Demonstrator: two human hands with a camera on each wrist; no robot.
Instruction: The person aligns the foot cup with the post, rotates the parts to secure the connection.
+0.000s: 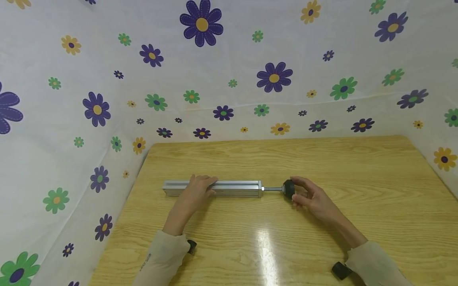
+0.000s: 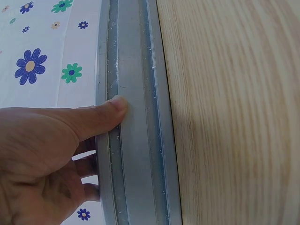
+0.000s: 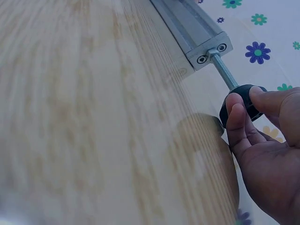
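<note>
Head view: with the slotted aluminium profile (image 1: 236,188) gripped on the wood-grain table (image 1: 229,159) by the left hand (image 1: 195,190) and the black levelling foot (image 1: 288,190) on its threaded rod (image 1: 273,189) pinched by the right hand (image 1: 315,199), the profile could be skewed if the foot were pushed sideways.

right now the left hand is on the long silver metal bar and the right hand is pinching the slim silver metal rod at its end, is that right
Not quite: the head view shows the right hand pinching the round black knob, not the slim silver metal rod. The left hand is indeed on the long silver metal bar.
</note>
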